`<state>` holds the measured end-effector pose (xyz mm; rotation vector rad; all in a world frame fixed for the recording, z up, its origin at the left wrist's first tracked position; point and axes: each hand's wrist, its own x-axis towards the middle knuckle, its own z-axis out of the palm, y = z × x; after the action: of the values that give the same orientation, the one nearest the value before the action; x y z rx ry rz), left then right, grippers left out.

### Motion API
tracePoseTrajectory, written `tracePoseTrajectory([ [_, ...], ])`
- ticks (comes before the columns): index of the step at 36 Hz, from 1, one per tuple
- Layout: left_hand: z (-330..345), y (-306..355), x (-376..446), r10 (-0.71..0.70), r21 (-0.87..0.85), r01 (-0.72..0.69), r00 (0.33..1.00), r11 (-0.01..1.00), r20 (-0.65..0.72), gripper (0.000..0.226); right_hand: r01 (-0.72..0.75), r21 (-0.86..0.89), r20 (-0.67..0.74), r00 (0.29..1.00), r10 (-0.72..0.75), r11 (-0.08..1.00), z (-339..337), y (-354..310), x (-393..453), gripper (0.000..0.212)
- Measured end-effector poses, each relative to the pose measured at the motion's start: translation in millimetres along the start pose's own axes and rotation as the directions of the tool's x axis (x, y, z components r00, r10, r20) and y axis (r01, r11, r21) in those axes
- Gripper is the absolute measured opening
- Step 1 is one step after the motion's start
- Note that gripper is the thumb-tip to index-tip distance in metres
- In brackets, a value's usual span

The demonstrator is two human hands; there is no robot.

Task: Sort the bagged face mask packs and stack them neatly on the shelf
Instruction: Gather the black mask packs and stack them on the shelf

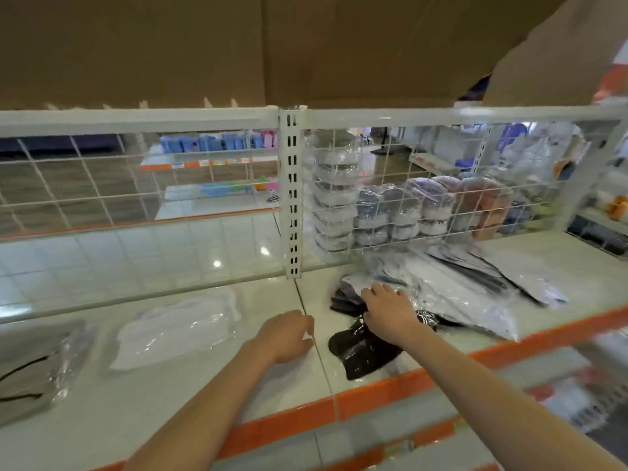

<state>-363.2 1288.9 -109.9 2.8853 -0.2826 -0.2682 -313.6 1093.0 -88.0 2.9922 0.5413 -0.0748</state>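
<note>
On the white shelf (170,402) lies a loose pile of clear-bagged mask packs (475,294) to the right of the upright. My right hand (387,312) rests on the pile's left end, fingers spread over a dark pack (343,297). Below that hand lies a bagged black mask pack (363,351). My left hand (287,334) hovers over the shelf just left of it, fingers loosely curled and holding nothing. Further left lies a bagged white mask pack (176,331), and at the far left edge a bagged grey pack with black straps (30,365).
A white wire mesh back panel (102,185) and a slotted upright (292,198) close off the rear. Behind the mesh on the right stand stacks of bagged masks (401,212). Cardboard (238,45) hangs overhead. An orange strip (373,392) marks the shelf's front edge.
</note>
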Motion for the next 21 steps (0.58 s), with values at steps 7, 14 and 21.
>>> tracePoseTrajectory([
  [7, 3, 32, 24, -0.036, -0.030, 0.037, 0.999, 0.999, 0.024, 0.031, -0.007, 0.088, 0.051, 0.999, 0.003, 0.996, 13, 59, 10, 0.047],
  [14, 7, 53, 38, -0.143, -0.051, 0.143, 0.990, 0.988, 0.015, 0.030, 0.187, 0.029, 0.088, 0.978, -0.188, 0.982, 26, 74, 24, 0.051],
  [21, 12, 57, 49, -0.419, -0.384, 0.272, 0.826, 0.882, -0.377, 0.064, 0.122, 0.593, -0.139, 0.989, -0.048, 0.796, 14, 93, 41, 0.008],
])
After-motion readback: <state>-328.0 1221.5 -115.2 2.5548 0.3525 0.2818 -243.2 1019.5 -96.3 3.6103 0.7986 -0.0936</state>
